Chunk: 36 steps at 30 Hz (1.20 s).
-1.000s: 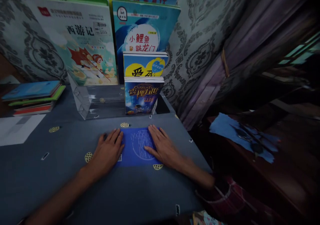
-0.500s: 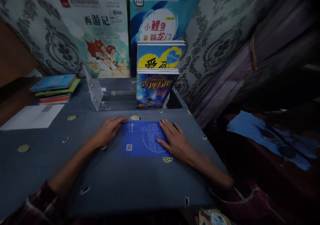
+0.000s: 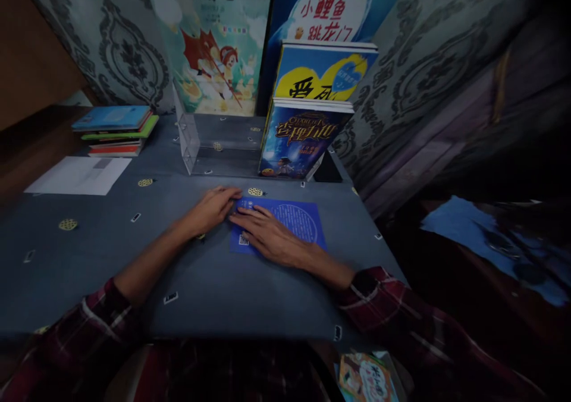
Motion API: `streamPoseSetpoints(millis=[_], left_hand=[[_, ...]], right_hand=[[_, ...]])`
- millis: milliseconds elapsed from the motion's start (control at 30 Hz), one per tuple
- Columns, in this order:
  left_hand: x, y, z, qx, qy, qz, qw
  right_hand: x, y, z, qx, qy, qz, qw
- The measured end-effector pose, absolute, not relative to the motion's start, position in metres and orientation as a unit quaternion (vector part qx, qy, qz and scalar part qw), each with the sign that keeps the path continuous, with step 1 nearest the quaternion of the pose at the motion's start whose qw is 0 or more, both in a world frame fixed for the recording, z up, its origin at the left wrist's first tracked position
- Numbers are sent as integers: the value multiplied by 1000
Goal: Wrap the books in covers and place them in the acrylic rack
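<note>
A blue printed sheet [image 3: 307, 220] with a circle of white text and a QR code lies flat on the table. My right hand [image 3: 272, 235] rests on it, palm down with fingers stretched, covering its left and middle part. At the sheet's upper left corner is my left hand [image 3: 216, 209], fingers extended and touching or nearly touching the edge. Behind the sheet stands a clear acrylic book rack [image 3: 191, 143]. Its right side holds a dark blue book [image 3: 294, 143] in front of a yellow and blue book [image 3: 323, 72].
Taller picture books, one teal [image 3: 330, 12] and one pale green [image 3: 223, 51], stand at the back. To the left lie a stack of books [image 3: 113, 129] and a white paper [image 3: 78, 176]. The table's right edge drops toward a blue cloth [image 3: 459, 229]. Another book [image 3: 368, 378] is below the front edge.
My right hand has slid left across the blue sheet, from its right edge to its left part. My left hand stays near the upper left corner. The camera view has shifted.
</note>
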<state>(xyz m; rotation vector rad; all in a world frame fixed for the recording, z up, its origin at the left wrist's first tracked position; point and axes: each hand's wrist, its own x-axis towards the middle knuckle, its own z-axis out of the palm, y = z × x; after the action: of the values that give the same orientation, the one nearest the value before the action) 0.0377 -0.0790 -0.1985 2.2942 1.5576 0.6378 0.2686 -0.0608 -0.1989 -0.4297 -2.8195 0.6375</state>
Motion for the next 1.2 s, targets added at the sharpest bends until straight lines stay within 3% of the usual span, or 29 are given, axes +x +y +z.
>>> streamPoseSetpoints(millis=[533, 833, 1033, 1200], left_hand=[[43, -84, -193, 795, 566, 181, 122], [45, -87, -191, 797, 577, 149, 97], [47, -90, -191, 795, 584, 144, 80], [52, -92, -191, 798, 586, 128, 62]], right_hand=[[294, -95, -193, -89, -954, 256, 126], [316, -83, -202, -292, -920, 218, 144], [359, -45, -215, -429, -881, 128, 154], [376, -32, -221, -446, -875, 87, 165]])
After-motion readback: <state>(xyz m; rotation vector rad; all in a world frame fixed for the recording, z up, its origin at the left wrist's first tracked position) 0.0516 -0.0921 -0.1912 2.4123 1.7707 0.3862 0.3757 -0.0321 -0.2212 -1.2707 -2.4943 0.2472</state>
